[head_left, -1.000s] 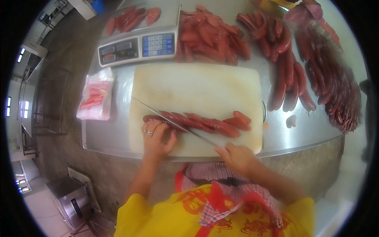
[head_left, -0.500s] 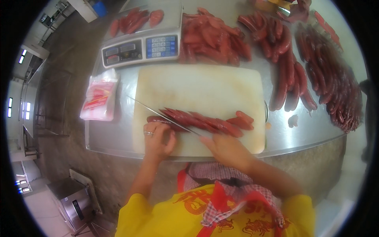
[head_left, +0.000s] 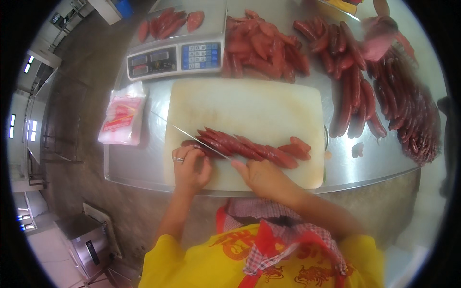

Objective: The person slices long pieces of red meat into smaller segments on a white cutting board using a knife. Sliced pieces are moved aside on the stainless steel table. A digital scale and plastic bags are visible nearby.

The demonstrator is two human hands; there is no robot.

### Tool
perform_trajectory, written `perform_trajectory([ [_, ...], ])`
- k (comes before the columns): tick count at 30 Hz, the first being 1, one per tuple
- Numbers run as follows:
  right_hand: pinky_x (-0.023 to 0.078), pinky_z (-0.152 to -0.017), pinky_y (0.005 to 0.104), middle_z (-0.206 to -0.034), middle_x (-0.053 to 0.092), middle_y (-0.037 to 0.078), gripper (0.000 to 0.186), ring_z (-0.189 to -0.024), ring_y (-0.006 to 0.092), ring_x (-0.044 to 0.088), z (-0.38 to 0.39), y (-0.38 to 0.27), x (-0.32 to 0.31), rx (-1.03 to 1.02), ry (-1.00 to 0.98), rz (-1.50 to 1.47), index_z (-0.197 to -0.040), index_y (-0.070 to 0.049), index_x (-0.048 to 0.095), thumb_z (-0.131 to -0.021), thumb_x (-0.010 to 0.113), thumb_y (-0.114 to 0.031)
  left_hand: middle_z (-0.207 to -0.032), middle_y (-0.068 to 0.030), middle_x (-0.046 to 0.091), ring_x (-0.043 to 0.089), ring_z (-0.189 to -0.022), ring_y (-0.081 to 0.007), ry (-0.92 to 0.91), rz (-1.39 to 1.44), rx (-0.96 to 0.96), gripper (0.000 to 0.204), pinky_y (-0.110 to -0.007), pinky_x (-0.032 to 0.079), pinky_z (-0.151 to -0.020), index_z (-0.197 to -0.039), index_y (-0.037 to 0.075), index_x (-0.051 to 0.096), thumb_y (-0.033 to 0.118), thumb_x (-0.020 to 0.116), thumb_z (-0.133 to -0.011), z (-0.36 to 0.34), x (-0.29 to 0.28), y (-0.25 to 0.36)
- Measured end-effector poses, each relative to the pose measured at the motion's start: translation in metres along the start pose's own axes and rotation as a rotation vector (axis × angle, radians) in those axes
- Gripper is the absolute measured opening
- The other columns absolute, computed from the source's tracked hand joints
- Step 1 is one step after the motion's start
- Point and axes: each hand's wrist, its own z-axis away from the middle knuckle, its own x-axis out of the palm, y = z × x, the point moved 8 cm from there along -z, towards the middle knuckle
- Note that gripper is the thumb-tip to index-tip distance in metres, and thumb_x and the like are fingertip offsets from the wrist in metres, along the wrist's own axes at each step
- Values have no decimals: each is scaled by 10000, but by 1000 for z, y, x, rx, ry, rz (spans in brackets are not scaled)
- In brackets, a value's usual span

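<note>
Sausage slices point(head_left: 252, 145) on cutting board point(head_left: 249, 105), more on scale point(head_left: 175, 55).

There is a single view, from a camera worn on the person's head, looking steeply down and slightly forward over the chest. It sits close above the work: the cutting board point(head_left: 249, 110) fills the middle of the picture, with the left hand point(head_left: 188, 165) and right hand point(head_left: 261, 175) coming in from the lower edge and the yellow shirt point(head_left: 201, 264) directly beneath. The wide fisheye lens bends the edge of the steel table point(head_left: 139, 168) and frames the scene in a dark round rim. The far side of the table, with the scale point(head_left: 175, 57), lies toward the top; the floor point(head_left: 72, 120) shows at left.
</note>
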Motion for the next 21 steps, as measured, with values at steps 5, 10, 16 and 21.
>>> perform_trajectory([
  [5, 507, -580, 517, -657, 618, 245, 533, -634, 461, 621, 61, 8, -31, 170, 16, -60, -793, 35, 595, -994, 464, -440, -969, -114, 567, 520, -915, -307, 57, 2, -119, 294, -389, 440, -813, -952, 42, 608, 7, 687, -672, 2, -2, -11],
  [10, 515, -572, 500, -639, 612, 254, 555, -604, 450, 625, 56, 8, -16, 184, -7, -78, -744, 28, 591, -993, 461, -450, -955, -116, 575, 527, -903, -308, 61, 10, -93, 303, -394, 447, -790, -965, 42, 607, 3, 687, -675, 0, -3, -11],
  [16, 510, -571, 495, -697, 624, 235, 420, -647, 433, 629, -23, -13, 19, 21, 60, 30, -906, 21, 617, -1015, 415, -330, -938, -118, 587, 537, -900, -314, 57, -29, -42, 292, -397, 452, -804, -949, 40, 600, 9, 698, -677, 5, -3, -6],
  [21, 507, -551, 463, -708, 623, 233, 506, -583, 395, 616, 22, 2, -9, -254, 4, 49, -902, 40, 613, -1014, 392, -401, -956, -132, 616, 575, -905, -305, 198, 62, -265, 161, -390, 464, -830, -954, 19, 619, 72, 660, -809, 14, -10, -26],
])
